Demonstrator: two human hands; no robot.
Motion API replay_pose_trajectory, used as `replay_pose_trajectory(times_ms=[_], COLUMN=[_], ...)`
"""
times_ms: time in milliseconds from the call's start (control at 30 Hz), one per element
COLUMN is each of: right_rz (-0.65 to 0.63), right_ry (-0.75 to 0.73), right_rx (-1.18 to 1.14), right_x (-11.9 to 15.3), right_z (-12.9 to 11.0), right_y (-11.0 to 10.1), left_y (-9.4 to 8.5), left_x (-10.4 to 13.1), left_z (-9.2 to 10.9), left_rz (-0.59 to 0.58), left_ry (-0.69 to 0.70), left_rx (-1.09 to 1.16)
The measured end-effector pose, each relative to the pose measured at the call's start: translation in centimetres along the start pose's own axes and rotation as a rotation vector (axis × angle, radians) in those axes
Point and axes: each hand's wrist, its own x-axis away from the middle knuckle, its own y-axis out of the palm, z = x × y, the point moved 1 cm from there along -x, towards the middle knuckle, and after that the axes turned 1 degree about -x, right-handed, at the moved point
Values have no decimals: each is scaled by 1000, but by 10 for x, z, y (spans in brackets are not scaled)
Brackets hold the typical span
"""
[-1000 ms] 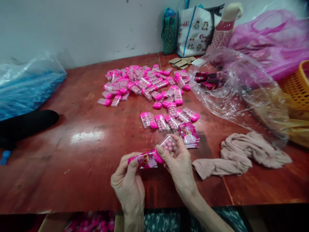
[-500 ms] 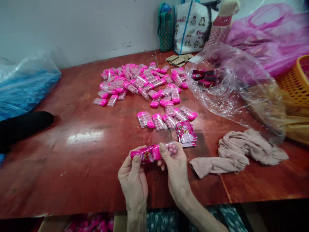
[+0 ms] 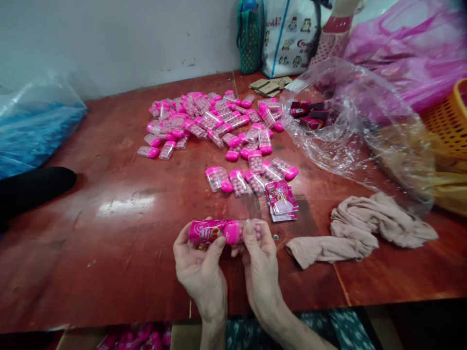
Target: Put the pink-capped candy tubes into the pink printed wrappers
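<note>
Near the front of the table, my left hand (image 3: 202,267) is closed on a printed pink plastic sleeve (image 3: 204,231). My right hand (image 3: 260,265) grips a clear candy container (image 3: 258,228) with pink balls inside and a pink cap. The capped end meets the sleeve's right end; whether it is inside cannot be made out. Just beyond my hands lies a small stack of flat printed sleeves (image 3: 281,199). Left of the stack are several filled containers (image 3: 239,183), and a large pile of the same containers (image 3: 204,116) is farther back.
A crumpled beige cloth (image 3: 353,228) lies at right. Behind it spreads a clear plastic bag (image 3: 365,136) with dark red sleeves, beside an orange basket (image 3: 447,116). At left are a bag of blue items (image 3: 40,131) and a black sleeve-like shape (image 3: 40,187). Cardboard pieces (image 3: 270,87) lie at the back.
My left thumb has shifted right along the sleeve, toward the pink cap. The sleeve now looks wider and more opened. Both hands have moved slightly left with the container.
</note>
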Motion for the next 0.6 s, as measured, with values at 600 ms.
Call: replay_pose_trajectory(times_ms=[600], right_rz=[58], right_ry=[37], right_rx=[43], right_x=[18], right_z=[14], right_y=[1], left_y=[2], left_x=[17], left_z=[-3], left_rz=[-92], left_ry=[-518], left_rx=[170])
